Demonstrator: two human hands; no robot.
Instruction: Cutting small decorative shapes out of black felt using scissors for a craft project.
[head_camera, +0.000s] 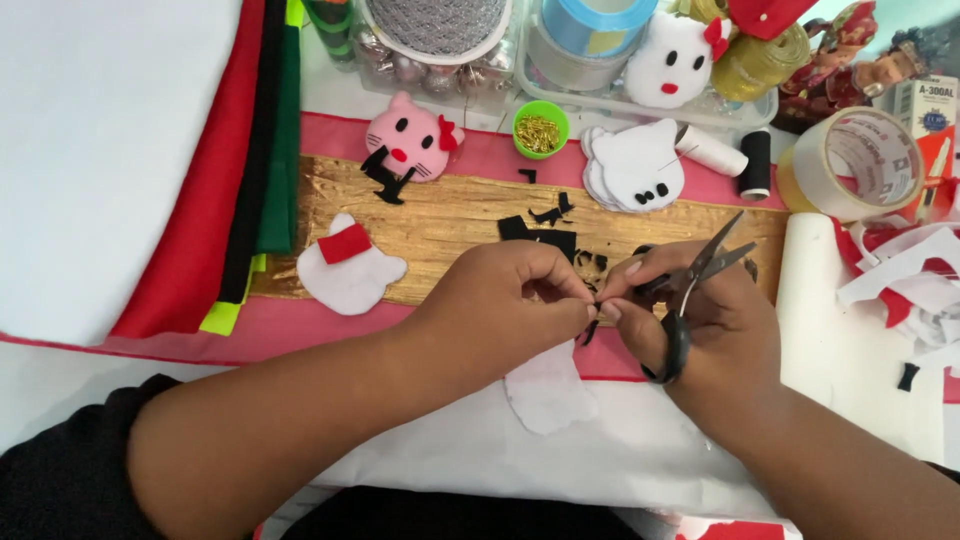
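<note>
tiny black bit between two hands

the left hand and the right hand meet in the middle, over the gold board. the fingertips of both hands pinch a very small black felt bit. the left hand is closed, thumb and fingers pressed on that bit. the right hand also has the scissors hooked on its fingers. the blades point up and to the right, away from the bit, so they are not cutting right now. the right hand is closed around the scissor handle while its fingertips help hold the bit.

just under the hands lies a white felt cat shape with nothing on it. it looks like this is the step of getting a small black piece ready for a face. the next move calls for a very light, careful grip, because the piece is so small it could slip or get lost among the black scraps on the board.

to the left is a white cat shape with a red bow. farther back sit a pink cat face, a stack of white cat faces, a green cup of gold pins and a roll of tape.
</note>
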